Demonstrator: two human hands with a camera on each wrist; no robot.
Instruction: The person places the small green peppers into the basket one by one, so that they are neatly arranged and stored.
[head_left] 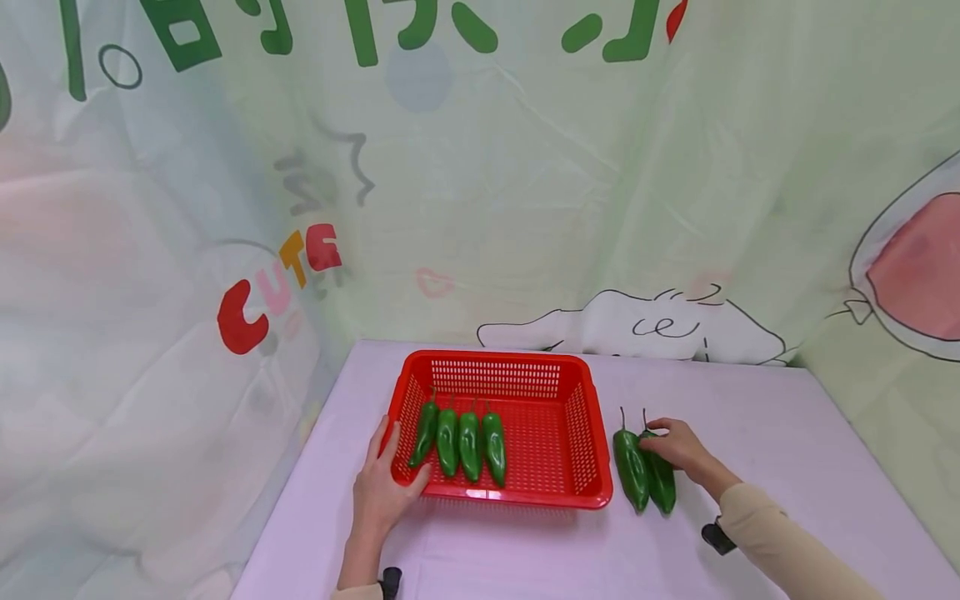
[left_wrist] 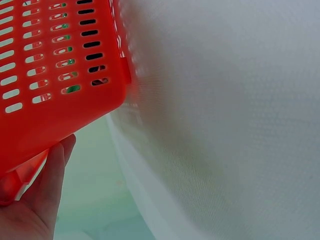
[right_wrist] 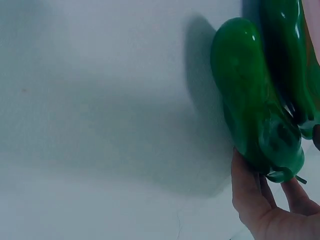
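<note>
My left hand [head_left: 384, 492] grips the near left corner of a red plastic basket [head_left: 525, 497]; the left wrist view shows its fingers at the rim beside the slotted wall [left_wrist: 60, 112]. Inside the basket, several green peppers [head_left: 469, 446] lie side by side toward the left, stems pointing away. To the right of the basket, two more green peppers are on the table. My right hand [head_left: 681, 446] holds the right one [head_left: 662, 483] near its stem end, fingers and thumb around it. The left one [head_left: 630, 468] lies right alongside it.
A pale lilac table [head_left: 510, 558] carries everything. Behind it and at the sides hangs a printed cloth [head_left: 480, 208] with letters and drawings, close to the table's edges. The basket's right wall [head_left: 585, 437] stands between its inside and the loose peppers.
</note>
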